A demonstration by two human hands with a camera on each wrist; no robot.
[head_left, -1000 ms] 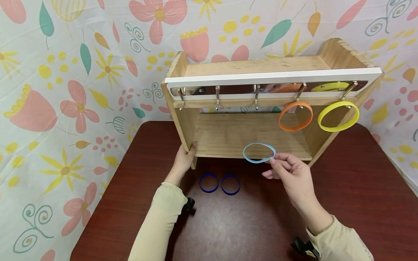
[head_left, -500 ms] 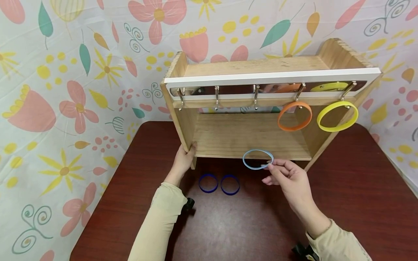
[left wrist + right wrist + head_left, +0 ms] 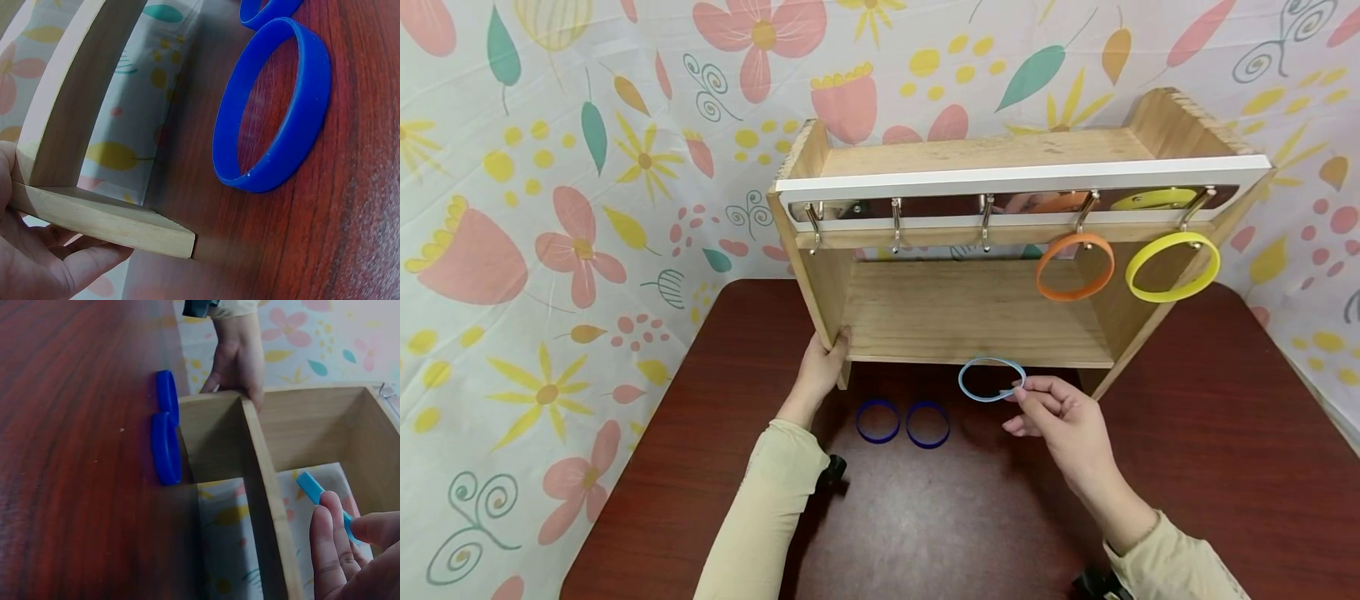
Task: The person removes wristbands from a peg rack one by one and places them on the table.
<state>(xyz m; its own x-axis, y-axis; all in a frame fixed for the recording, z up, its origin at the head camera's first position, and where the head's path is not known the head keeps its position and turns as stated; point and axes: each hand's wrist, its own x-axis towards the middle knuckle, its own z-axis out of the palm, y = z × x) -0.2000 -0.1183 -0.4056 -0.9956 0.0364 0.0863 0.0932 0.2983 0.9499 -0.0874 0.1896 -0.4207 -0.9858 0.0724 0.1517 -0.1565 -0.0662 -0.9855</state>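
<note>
My right hand (image 3: 1062, 421) pinches a light blue wristband (image 3: 972, 395) by its right side, between thumb and fingers, in front of the shelf's lower board. My left hand (image 3: 820, 367) grips the lower left side of the wooden shelf (image 3: 977, 308); in the left wrist view its thumb and fingers wrap the side panel (image 3: 119, 228). Two dark blue wristbands (image 3: 878, 439) lie side by side on the table in front of the shelf. An orange wristband (image 3: 1043, 283) and a yellow wristband (image 3: 1172, 296) hang from the two right-hand hooks of the white rail (image 3: 1022, 177).
Three metal hooks on the left, such as the middle hook (image 3: 987, 223), carry nothing. The dark red-brown table (image 3: 925, 533) extends in front and to both sides. Behind stands a wall covered by a flower-patterned cloth (image 3: 647, 250).
My right hand has lowered the light blue wristband from before the lower board to about its front edge. The left hand keeps its grip, and the other bands stay where they were.
</note>
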